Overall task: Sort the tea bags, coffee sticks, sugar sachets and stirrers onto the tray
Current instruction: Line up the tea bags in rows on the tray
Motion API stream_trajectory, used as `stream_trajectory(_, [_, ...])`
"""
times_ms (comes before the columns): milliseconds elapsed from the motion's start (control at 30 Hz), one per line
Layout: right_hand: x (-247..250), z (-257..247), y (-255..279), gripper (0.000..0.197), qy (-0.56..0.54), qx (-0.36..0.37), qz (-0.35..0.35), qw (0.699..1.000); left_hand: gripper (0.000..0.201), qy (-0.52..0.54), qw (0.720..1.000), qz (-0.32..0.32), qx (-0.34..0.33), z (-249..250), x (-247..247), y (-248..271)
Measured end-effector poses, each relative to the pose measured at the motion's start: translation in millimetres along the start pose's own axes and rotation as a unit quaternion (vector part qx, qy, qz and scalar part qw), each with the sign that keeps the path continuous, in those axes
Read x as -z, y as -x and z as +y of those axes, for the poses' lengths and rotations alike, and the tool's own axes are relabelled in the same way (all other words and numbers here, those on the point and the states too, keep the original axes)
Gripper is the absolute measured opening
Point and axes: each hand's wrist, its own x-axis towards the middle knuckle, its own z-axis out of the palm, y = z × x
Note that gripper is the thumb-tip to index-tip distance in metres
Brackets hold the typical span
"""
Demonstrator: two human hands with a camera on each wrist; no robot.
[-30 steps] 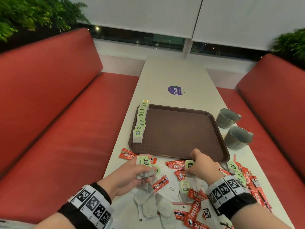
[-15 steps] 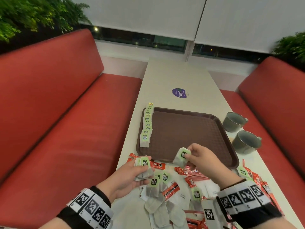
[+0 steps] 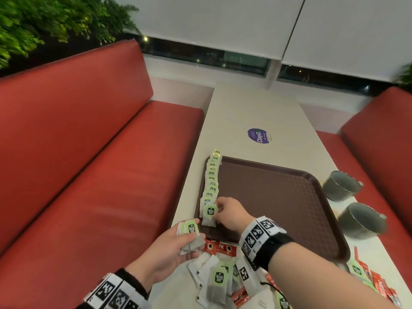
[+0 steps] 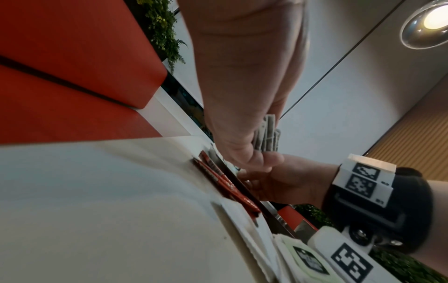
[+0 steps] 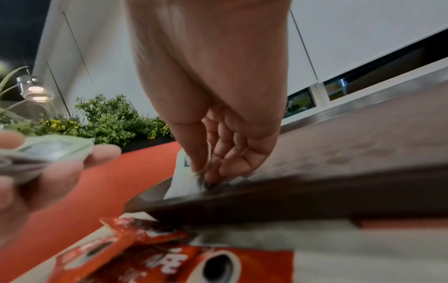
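A row of tea bags (image 3: 210, 181) already lines the left edge of the tray (image 3: 274, 197), and the right hand (image 3: 230, 214) pinches one more tea bag (image 3: 209, 214) at its near end. The left hand (image 3: 172, 246) grips a small stack of tea bags (image 3: 189, 235) just beside the tray. Most work looks undone: coffee sticks (image 3: 219, 248) and sachets (stirrers I cannot make out) litter the surface (image 3: 256, 112).
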Motion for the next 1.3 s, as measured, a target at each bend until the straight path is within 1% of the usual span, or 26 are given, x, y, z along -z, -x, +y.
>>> stream_trajectory(67, [-2.7,0.3,-5.1,0.019,0.006,-0.004,-0.010,1.000,0.028,0.001,1.000,0.003,-0.002,3.9,0.2,-5.6])
stream_trajectory(167, [-5.7,-0.9,-9.8,0.021,0.008,-0.012,-0.006,1.000,0.028,0.006,1.000,0.008,-0.001,7.5,0.3,-12.8])
stream_trajectory(233, [-7.0,-2.4,-13.1,0.017,0.020,-0.009,0.004,1.000,0.029,0.005,1.000,0.010,0.003,8.5,-0.1,-17.2])
stream_trajectory(333, [-8.8,-4.9,-20.1,0.031,0.038,-0.012,0.021,0.999,0.031,0.001,1.000,0.011,0.008,9.3,-1.1,-23.1])
stream_trajectory(433, [-8.5,-6.2,-24.7,0.036,0.048,-0.019,0.025,0.998,0.032,-0.002,1.000,0.016,0.012,10.1,-1.4,-27.0])
stream_trajectory(600, [-7.0,-5.0,-30.4,0.035,0.036,-0.025,0.027,0.999,0.032,-0.001,1.000,0.018,0.020,10.7,-0.6,-29.2])
stream_trajectory(733, [-5.8,-7.2,-32.6,0.020,0.027,-0.028,0.023,0.999,0.033,0.000,1.000,0.020,0.021,10.9,-0.3,-30.5])
stream_trajectory(900, [-5.3,-4.8,-31.1,0.020,0.004,-0.033,0.028,0.999,0.039,0.007,1.000,0.011,0.020,13.2,-1.6,-29.9])
stream_trajectory(1000, [-4.2,-1.9,-28.9,0.024,-0.017,-0.033,0.035,0.999,0.042,0.008,1.000,0.001,0.015,14.6,-1.9,-29.2])
stream_trajectory(1100, [-3.2,-0.4,-26.0,0.028,-0.044,-0.041,0.029,0.998,0.036,-0.003,1.000,0.000,0.015,15.9,-3.2,-29.2])
stream_trajectory(1200, [-0.7,1.4,-23.3,0.019,-0.075,-0.049,0.041,0.995,0.026,-0.021,1.000,0.004,0.014,17.6,-5.9,-29.5])
stream_trajectory(1267, [4.8,-0.6,-15.8,0.011,-0.077,-0.028,0.073,0.994,0.024,-0.025,1.000,0.006,0.012,18.6,-7.0,-29.8])
stream_trajectory(1300, [7.8,-3.0,-10.3,0.011,-0.084,-0.005,0.081,0.993,0.024,-0.025,1.000,0.006,0.010,19.5,-7.6,-30.3])
